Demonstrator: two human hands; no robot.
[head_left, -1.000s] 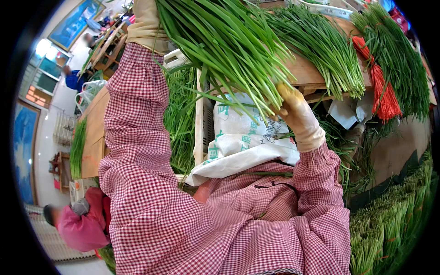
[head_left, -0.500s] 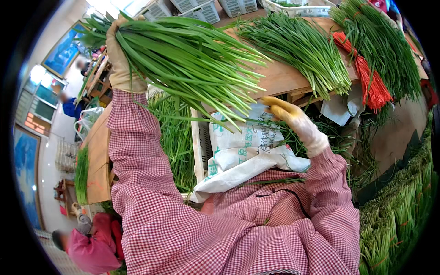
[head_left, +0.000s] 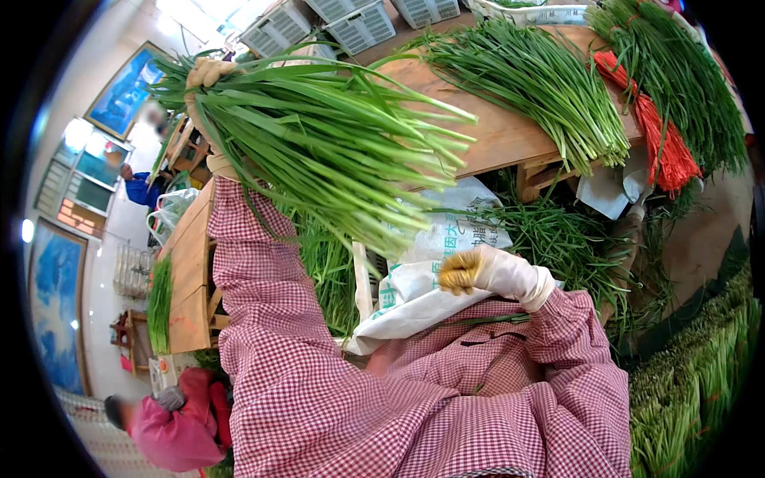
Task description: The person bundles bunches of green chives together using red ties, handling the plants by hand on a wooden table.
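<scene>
Leaf bundle point(head_left: 311, 131), long axis slanting; pale ends point(head_left: 437, 162) toward lower right

Left hand point(head_left: 210, 74) high, tightly clenched; right hand point(head_left: 488, 272) lower, loosely curled.

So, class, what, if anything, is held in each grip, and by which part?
The left grip holds a green leafy bundle toward its leaf tips, away from the pale stalk ends. The right grip is curled; nothing shows in it.
</scene>
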